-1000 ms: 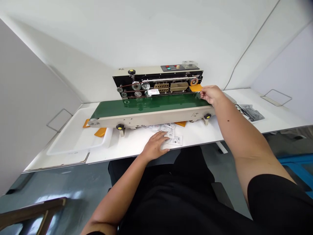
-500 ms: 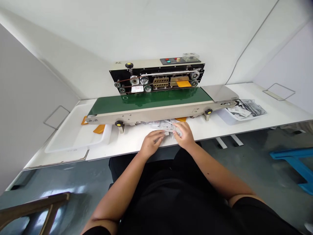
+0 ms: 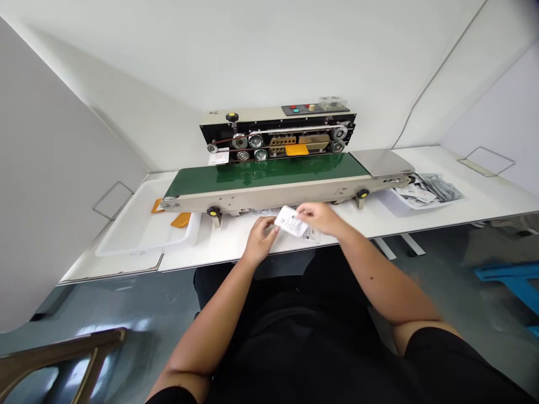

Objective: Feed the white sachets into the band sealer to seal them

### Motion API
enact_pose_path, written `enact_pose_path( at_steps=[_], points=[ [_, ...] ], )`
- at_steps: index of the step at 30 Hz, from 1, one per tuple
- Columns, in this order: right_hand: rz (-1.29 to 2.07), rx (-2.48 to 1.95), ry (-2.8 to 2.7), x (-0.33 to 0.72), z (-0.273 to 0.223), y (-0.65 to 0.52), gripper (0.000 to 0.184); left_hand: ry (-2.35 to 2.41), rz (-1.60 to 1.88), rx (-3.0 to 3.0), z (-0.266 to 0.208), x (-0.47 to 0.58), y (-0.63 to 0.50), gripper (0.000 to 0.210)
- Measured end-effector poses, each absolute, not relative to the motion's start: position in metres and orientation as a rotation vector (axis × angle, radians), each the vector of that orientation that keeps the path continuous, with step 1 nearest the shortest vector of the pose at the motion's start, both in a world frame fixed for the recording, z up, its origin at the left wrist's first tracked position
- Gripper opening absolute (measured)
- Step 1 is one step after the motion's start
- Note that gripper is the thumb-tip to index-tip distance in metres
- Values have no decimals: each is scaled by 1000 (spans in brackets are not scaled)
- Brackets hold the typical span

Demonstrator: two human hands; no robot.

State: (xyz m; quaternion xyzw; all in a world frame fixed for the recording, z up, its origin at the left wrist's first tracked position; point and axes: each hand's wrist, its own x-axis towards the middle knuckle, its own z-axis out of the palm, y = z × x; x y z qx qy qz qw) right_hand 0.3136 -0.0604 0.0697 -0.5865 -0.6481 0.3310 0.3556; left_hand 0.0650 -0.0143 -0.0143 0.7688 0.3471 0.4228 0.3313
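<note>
Between my two hands, just in front of the conveyor, is a small white printed packet [image 3: 290, 221]. My left hand [image 3: 259, 240] grips its left edge between thumb and fingers. My right hand [image 3: 320, 218] pinches the packet's upper right side, partly covering it. More printed packets [image 3: 311, 234] lie on the table beneath, some hidden under the conveyor. Behind stands a band sealer [image 3: 278, 120] with a green conveyor belt [image 3: 269, 171]. An orange pouch [image 3: 297, 150] sticks out of its sealing bands, and a white packet [image 3: 219, 156] is at its left end.
A white tray [image 3: 189, 235] on the left holds a few orange pouches [image 3: 181, 220]. On the right, a white bin [image 3: 400, 209] is filled with silver and white packets [image 3: 429, 189]. A wooden chair [image 3: 63, 353] and a blue stool [image 3: 509, 280] stand on the floor.
The packet in my hands now shows a broad printed face, separated from those below. The orange pouch and white packet in the sealer have travelled left. The view has shifted slightly.
</note>
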Motion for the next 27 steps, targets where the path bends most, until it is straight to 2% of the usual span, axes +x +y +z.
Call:
enact_pose_path(
  at_steps=[4, 7, 9, 15, 18, 19, 22, 26, 27],
  points=[
    [436, -1594, -1185, 405, 121, -29, 17, 883, 759, 2481, -13, 77, -21, 70],
    [148, -1658, -880, 465, 147, 3, 11, 896, 579, 2636, -15, 83, -27, 80],
    [148, -1710, -762, 487, 155, 24, 4, 922, 547, 2671, -16, 85, -29, 81],
    [461, -1742, -724, 481, 157, 65, 17, 881, 486, 2730, -15, 83, -29, 86],
    [212, -1792, -820, 468, 157, 65, 7, 870, 454, 2739, -13, 82, -30, 84],
    [30, -1767, -856, 461, 154, 60, 5, 862, 463, 2742, -12, 82, -31, 83],
    [-331, -1599, -998, 426, 126, 23, 24, 822, 510, 2753, -12, 81, -34, 75],
    [-51, -1484, -1456, 353, 49, -52, 38, 795, 538, 2775, -11, 82, -38, 61],
    [51, -1441, -1608, 338, 29, -69, 50, 795, 544, 2779, -11, 82, -39, 59]
  ],
)
